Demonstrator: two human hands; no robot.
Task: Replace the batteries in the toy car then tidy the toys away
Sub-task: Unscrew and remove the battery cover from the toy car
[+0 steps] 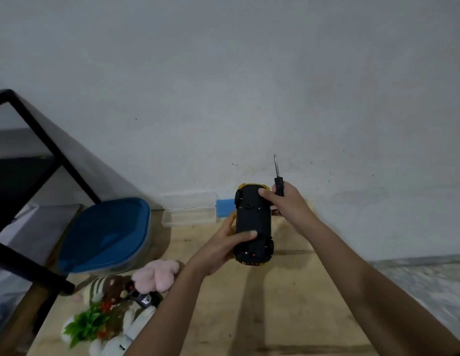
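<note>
The yellow toy car (253, 222) is held upside down above the wooden table, its black underside facing me. My left hand (223, 249) grips its near end from the left, thumb across the underside. My right hand (284, 201) holds a black-handled screwdriver (278, 183) with the tip pointing up, and its thumb presses on the car's far end. A clear plastic battery case (189, 217) lies open by the wall, with a blue box (225, 208) just right of it, partly hidden by the car.
A bin with a blue lid (105, 235) stands at the table's (288, 304) left. Soft toys (157, 274), a green plastic plant (86, 325) and a small dark toy (145, 299) lie at the near left. A black metal frame (41, 140) rises on the left. The wall is close behind.
</note>
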